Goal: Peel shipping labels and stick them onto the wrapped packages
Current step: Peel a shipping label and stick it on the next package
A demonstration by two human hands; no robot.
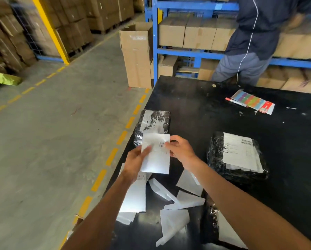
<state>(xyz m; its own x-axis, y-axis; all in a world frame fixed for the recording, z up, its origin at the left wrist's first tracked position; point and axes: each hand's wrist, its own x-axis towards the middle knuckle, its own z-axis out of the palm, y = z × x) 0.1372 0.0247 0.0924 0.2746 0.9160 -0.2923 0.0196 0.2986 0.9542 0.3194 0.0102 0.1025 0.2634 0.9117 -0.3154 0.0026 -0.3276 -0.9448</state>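
Both hands are up over the near-left part of the black desk (196, 105), holding one white shipping label (155, 154) between them. The left hand (135, 162) has its grip on the label's left edge, thumb on the printed face, and the right hand (180, 150) pinches the right edge near the barcode.

Just behind the label sits a black wrapped package (152, 126) at the desk's left edge, with a wrinkled label already on it. A second wrapped package (236, 156) lies to the right, labelled too. Loose white backing papers (172, 210) are scattered on the desk under the forearms.

Farther back there's a red marker (236, 102) beside a colourful card (254, 103), and another person (255, 40) stands at the blue shelves (187, 51).
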